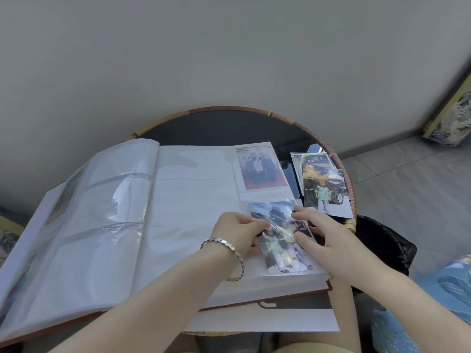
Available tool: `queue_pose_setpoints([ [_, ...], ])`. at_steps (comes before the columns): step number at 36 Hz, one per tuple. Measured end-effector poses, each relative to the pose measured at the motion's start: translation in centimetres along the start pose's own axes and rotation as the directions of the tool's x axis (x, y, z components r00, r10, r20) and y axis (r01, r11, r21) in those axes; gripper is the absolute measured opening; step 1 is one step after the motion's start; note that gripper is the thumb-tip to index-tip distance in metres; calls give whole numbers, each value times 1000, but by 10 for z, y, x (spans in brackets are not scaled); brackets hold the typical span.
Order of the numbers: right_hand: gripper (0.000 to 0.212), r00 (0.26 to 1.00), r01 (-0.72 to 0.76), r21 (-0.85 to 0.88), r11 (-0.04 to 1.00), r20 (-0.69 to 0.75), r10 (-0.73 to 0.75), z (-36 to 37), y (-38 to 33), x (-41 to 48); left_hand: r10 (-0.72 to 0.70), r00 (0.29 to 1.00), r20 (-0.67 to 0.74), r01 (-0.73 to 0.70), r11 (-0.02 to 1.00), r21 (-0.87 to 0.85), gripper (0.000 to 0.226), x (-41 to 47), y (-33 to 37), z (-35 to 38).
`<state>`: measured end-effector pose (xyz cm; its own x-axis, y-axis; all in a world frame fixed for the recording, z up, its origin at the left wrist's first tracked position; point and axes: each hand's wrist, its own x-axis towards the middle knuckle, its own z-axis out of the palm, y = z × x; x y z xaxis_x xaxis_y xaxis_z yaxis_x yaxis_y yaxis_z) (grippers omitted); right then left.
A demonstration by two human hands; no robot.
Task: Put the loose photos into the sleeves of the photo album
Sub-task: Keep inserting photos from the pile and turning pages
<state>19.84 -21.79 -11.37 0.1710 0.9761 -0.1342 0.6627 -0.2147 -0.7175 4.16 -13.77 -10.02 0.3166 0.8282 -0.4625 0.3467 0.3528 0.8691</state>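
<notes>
Photo: tilted, at the lower right sleeve of the album.
Left hand: pinches photo's left edge.
Right hand: fingers flat on photo.
Loose photos: stacked on table, right of album.
Bag: black, beside table.

Both bare forearms reach forward and converge. The left hand, fingers curled, pinches the left edge of a photo. The right hand lies spread and nearly flat, index fingertip and thumb tip resting on the same photo.

The photo album lies open; one photo sits tilted, partly in its lower right sleeve, loose photos stacked just beside.
</notes>
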Motion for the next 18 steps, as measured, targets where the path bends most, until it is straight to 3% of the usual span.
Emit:
queue_pose_setpoints([
  [15,37,1000,-10,66,998,-22,11,0,-1,-1,-7,989,147,-5,997,83,14,6,7,-8],
  [18,29,994,-36,139,990,-99,50,0,-3,-1,-7,986,166,0,999,45,18,4,10,-8],
])
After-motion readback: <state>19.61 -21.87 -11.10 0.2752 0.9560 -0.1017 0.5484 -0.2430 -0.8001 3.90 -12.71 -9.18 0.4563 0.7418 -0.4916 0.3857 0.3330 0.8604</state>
